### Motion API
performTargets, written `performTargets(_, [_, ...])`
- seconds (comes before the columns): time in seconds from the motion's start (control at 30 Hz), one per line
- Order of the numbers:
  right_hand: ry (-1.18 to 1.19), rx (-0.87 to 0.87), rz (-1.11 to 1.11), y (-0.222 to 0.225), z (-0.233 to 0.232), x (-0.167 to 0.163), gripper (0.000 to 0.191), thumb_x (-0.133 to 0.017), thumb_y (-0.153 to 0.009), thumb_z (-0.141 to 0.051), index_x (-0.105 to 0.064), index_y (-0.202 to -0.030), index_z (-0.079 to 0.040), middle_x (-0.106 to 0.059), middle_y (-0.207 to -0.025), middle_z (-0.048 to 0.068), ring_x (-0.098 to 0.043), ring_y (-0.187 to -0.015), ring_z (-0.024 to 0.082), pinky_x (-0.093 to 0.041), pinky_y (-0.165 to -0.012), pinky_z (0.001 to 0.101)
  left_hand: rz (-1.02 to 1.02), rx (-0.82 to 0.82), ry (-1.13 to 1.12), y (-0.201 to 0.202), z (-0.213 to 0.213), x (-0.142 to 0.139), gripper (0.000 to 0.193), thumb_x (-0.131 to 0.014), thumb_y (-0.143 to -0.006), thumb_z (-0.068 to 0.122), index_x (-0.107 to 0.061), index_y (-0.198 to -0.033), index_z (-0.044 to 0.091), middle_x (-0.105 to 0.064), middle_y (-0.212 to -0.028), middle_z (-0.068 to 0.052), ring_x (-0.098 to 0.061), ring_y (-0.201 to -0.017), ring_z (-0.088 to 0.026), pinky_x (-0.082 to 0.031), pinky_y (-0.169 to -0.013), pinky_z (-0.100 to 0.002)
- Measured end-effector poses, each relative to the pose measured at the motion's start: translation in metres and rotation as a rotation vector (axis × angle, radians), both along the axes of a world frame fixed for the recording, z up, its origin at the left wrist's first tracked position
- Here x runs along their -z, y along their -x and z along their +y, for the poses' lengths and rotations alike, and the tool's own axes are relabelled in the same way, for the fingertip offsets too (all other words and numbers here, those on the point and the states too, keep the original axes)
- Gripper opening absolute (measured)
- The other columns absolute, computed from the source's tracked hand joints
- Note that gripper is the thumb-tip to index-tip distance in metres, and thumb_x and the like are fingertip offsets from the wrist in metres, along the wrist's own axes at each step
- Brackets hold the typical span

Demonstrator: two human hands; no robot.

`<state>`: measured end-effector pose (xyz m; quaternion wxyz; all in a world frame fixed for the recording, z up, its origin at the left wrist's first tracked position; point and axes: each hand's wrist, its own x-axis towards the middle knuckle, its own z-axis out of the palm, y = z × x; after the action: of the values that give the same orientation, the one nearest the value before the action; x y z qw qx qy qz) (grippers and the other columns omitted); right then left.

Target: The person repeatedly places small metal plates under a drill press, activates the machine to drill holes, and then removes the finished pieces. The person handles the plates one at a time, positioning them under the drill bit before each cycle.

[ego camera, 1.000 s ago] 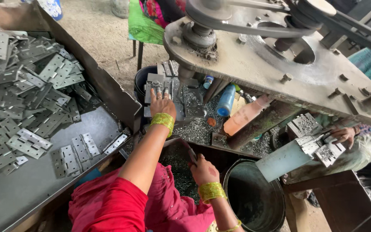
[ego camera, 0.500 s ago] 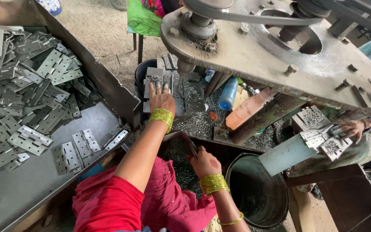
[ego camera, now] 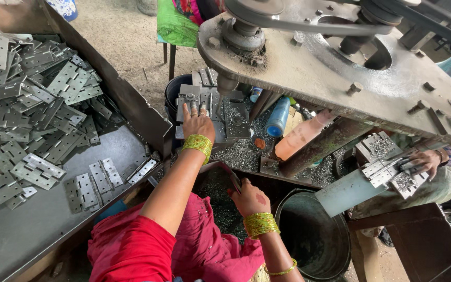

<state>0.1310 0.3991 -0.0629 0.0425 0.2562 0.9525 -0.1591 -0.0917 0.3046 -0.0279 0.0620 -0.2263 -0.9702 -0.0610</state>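
**Hinge plate under the drill: left hand holding flat, right hand at the lever**

Item: a grey metal hinge plate [ego camera: 194,99], lying on the small work block below the drill spindle [ego camera: 225,83]. The left hand [ego camera: 198,122] is pressing on it with fingers spread flat, not curled round anything. Against the views from a second and half a second before, this hand is sitting in the same spot on the plate, so the piece is being kept in position rather than swapped.

The right hand [ego camera: 247,197] is closing around a dark lever [ego camera: 232,180] beside the lap; compared with a second ago it is sitting slightly higher along that lever, which reads as the press stroke being worked while the plate stays put.

Surrounding: metal shavings [ego camera: 246,151] are covering the bed around the block. A blue bottle [ego camera: 277,116] and a pinkish bottle [ego camera: 301,137] are leaning just beyond. A dark bucket [ego camera: 314,237] is standing below the right hand. To the left, a steel table [ego camera: 32,230] is carrying a heap of hinges [ego camera: 27,104], with a few loose ones near its edge. At far right, another person's hand [ego camera: 426,162] is handling a stack of hinges [ego camera: 384,169].
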Motion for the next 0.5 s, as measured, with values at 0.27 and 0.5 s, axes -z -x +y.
performTargets(0.27, [0.009,-0.009,-0.005,-0.001,0.000,0.000,0.052,-0.065,-0.088,-0.051,-0.063,-0.118,-0.009,-0.075,-0.092,0.020,-0.073,-0.090,0.039,-0.056,-0.079,0.0499,-0.083,0.002,0.048,-0.003,-0.001,-0.006,0.039,-0.044,-0.100,0.013,-0.068,-0.130,0.004,-0.037,-0.163,-0.008,-0.021,-0.155,-0.030,0.003,-0.126,-0.052])
performTargets(0.5, [0.014,-0.011,0.004,-0.003,-0.001,0.001,0.052,-0.067,-0.087,-0.049,-0.063,-0.121,-0.009,-0.075,-0.092,0.020,-0.073,-0.091,0.038,-0.056,-0.079,0.0497,-0.068,0.003,0.052,-0.005,-0.003,-0.011,0.040,-0.046,-0.099,0.013,-0.066,-0.132,0.004,-0.036,-0.163,-0.009,-0.021,-0.154,-0.031,0.003,-0.124,-0.053])
